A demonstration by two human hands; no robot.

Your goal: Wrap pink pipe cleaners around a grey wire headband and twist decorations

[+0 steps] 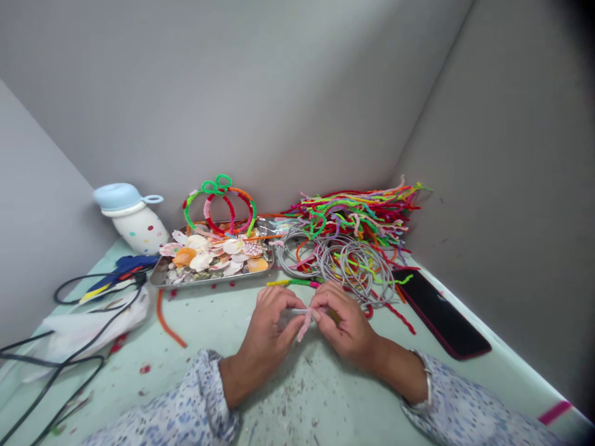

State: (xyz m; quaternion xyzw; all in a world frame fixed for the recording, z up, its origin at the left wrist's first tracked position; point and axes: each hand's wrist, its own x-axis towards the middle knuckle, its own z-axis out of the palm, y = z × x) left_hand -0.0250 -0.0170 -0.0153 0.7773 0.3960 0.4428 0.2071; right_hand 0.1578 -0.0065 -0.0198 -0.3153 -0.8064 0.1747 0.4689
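Near the middle of the table, my left hand (267,328) and my right hand (348,328) meet with thumbs and forefingers pinched. Between them is a short pink pipe cleaner (304,327), its free end hanging down. It crosses a thin grey wire (300,311) that runs between the fingertips of both hands. My right fingertips press where the two cross, while my left thumb and forefinger pinch the wire just beside it. How far the wire extends behind the fingers is hidden. A strip of joined coloured pipe cleaners (297,282) lies just beyond my hands.
Grey wire rings (357,269) and a pile of colourful pipe cleaners (362,210) lie beyond my hands. A metal tray (214,283) holds shells and pipe-cleaner hoops (255,210). A white bottle (139,230), black cables (58,375) and a plastic bag (100,325) are left; a phone (444,316) is right.
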